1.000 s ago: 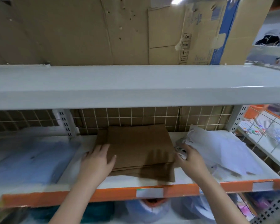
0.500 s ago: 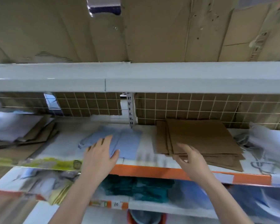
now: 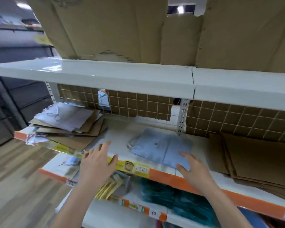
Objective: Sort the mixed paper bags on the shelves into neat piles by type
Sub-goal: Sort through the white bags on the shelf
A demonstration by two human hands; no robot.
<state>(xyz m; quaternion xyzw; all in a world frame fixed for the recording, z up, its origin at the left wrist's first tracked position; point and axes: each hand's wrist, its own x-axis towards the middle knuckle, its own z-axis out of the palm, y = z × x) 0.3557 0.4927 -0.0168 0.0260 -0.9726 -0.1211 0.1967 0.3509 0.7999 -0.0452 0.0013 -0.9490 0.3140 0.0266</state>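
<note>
I am reaching with my left hand (image 3: 98, 163) toward the mixed heap of white and brown bags (image 3: 67, 125) that is overhanging the shelf's (image 3: 120, 145) left end, while my right hand (image 3: 192, 167) is resting on the blue bags (image 3: 161, 145); both grips are open and empty. Tugging 1 bag carelessly is risking the loose heap sliding off onto the floor, and my right palm is likely skewing the blue pile.

Single head-worn wide-angle view, close to the shelving, facing forward and slightly down onto the middle shelf (image 3: 122, 147) (upper shelf (image 3: 122, 74) near eye level); both forearms enter from the bottom edge.
</note>
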